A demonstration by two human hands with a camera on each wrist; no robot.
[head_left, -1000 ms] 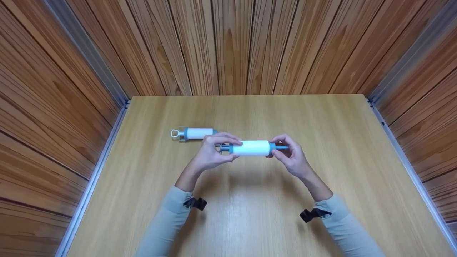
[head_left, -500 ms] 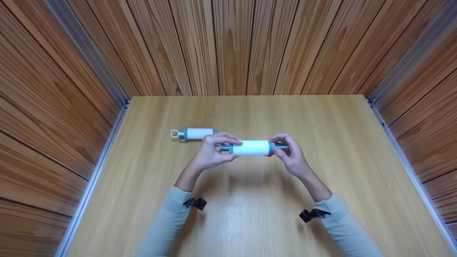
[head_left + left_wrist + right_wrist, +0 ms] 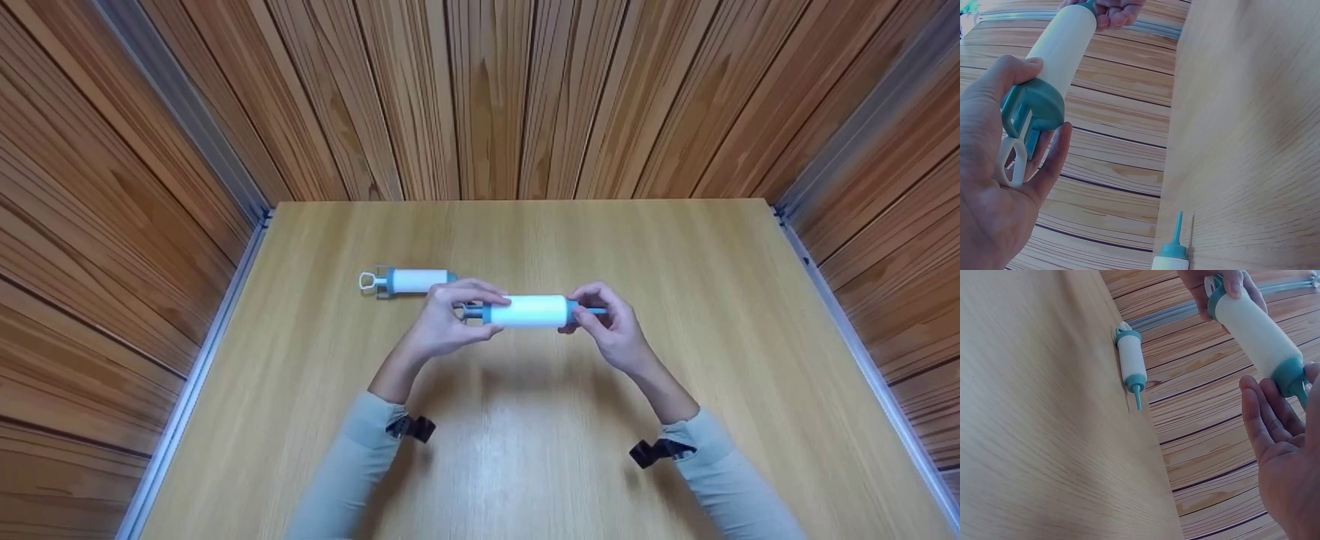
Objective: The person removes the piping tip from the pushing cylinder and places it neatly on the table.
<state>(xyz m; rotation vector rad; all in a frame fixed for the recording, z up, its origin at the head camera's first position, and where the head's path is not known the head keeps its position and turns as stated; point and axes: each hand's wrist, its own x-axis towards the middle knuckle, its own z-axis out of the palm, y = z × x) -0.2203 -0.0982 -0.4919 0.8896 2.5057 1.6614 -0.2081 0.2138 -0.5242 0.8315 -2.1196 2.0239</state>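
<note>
Level above the table, both hands hold a thick white syringe (image 3: 529,310) with teal ends. My left hand (image 3: 444,321) grips its plunger end; in the left wrist view the thumb presses the white barrel (image 3: 1061,48) beside the teal collar (image 3: 1044,101), and a white pull ring (image 3: 1013,163) sits against the palm. At the other end my right hand (image 3: 615,330) pinches the teal cap (image 3: 1289,374) at the base of the nozzle, fingers beneath it. Behind the left hand a second, similar syringe (image 3: 420,280) lies on the table, its nozzle hidden in the head view.
The light wooden table (image 3: 337,375) carries the second syringe near its back left. Wood-plank walls (image 3: 487,97) with metal rails (image 3: 202,375) enclose the back and both sides. Black straps with small cameras (image 3: 411,427) sit on both wrists.
The right thumb and fingers shift slightly around the teal cap. The held syringe and the left hand stay almost where they were; the second syringe has not moved.
</note>
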